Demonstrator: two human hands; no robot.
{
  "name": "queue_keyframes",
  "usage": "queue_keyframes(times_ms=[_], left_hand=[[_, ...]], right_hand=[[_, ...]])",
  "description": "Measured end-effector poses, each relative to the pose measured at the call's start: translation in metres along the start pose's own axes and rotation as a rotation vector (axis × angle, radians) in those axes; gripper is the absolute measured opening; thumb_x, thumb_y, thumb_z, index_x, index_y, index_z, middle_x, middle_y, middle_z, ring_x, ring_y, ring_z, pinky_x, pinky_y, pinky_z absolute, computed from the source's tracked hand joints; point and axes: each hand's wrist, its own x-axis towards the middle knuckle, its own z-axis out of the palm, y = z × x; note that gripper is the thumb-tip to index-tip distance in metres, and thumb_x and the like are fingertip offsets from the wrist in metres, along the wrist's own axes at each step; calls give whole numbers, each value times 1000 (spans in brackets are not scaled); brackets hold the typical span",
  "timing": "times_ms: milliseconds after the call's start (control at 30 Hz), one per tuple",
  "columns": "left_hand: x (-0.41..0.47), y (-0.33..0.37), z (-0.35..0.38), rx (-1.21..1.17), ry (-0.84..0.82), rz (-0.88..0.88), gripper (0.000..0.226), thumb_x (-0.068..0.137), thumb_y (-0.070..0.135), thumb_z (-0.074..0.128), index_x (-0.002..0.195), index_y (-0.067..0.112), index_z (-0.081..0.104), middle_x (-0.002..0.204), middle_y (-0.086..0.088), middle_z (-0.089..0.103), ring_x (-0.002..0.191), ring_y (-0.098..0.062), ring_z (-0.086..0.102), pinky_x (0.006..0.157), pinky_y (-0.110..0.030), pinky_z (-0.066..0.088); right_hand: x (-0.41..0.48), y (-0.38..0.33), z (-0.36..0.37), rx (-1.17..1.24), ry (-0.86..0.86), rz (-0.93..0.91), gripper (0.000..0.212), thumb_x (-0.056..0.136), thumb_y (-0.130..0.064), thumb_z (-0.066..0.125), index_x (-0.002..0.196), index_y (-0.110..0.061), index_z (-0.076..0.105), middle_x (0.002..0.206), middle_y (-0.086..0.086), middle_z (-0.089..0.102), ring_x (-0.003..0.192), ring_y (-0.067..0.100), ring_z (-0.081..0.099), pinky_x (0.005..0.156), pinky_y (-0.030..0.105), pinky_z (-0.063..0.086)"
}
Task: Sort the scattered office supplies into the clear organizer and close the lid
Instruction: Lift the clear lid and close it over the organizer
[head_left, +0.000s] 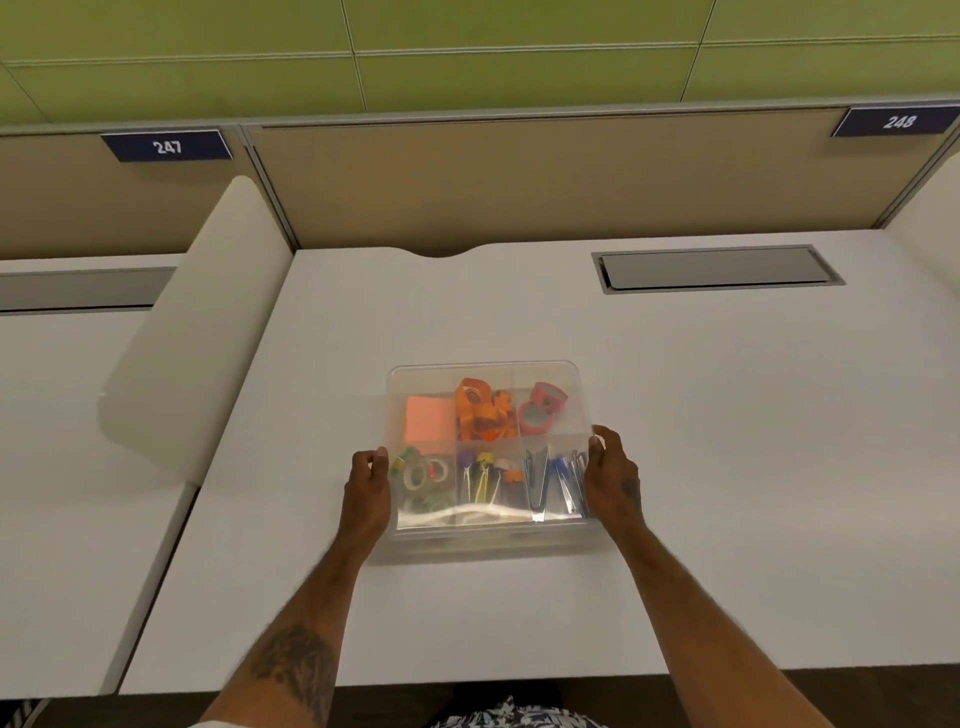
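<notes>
Glossy clear plastic organizer (566, 375), matt desk (675, 441)

A white desk (727, 467) carries a single clear organizer (485, 370), which sits flat near the middle, somewhat closer to the front edge than the back. A grey rectangular hatch (717, 267), probably a cable cover, is set flush into the desk toward the back right corner. The back edge has a shallow curved notch (439, 253) left of centre.
</notes>
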Motion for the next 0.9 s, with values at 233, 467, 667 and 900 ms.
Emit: queue_keyframes(times_ms=[233, 467, 667, 900], left_hand=[[33, 14, -19, -201, -135, -141, 23, 90, 28, 49, 73, 14, 55, 66, -5, 50, 66, -24, 46, 60, -32, 37], [84, 54, -2, -41, -82, -109, 59, 93, 65, 38, 86, 10, 58, 81, -10, 60, 77, -28, 56, 74, -40, 47], [105, 67, 19, 90, -6, -79, 62, 96, 62, 31, 92, 5, 55, 91, -11, 59, 88, -31, 55, 78, -39, 42], [111, 58, 27, 18, -4, -86, 57, 99, 56, 32, 89, 6, 57, 82, -8, 56, 79, -28, 52, 77, -41, 45]], right_hand=[[39, -23, -17, 3, -73, 158, 26, 89, -29, 45, 92, -12, 63, 99, 10, 67, 81, 23, 57, 66, 30, 41], [78, -60, 2, 26, 38, 118, 45, 99, -40, 41, 114, -5, 64, 120, 16, 64, 110, 33, 57, 95, 39, 45], [101, -61, 18, 43, 62, 221, 49, 100, -43, 38, 101, -1, 64, 104, 18, 65, 87, 29, 54, 75, 32, 41], [116, -54, 27, 106, 34, 279, 50, 98, -48, 37, 91, -4, 61, 93, 13, 62, 85, 30, 55, 75, 35, 44]])
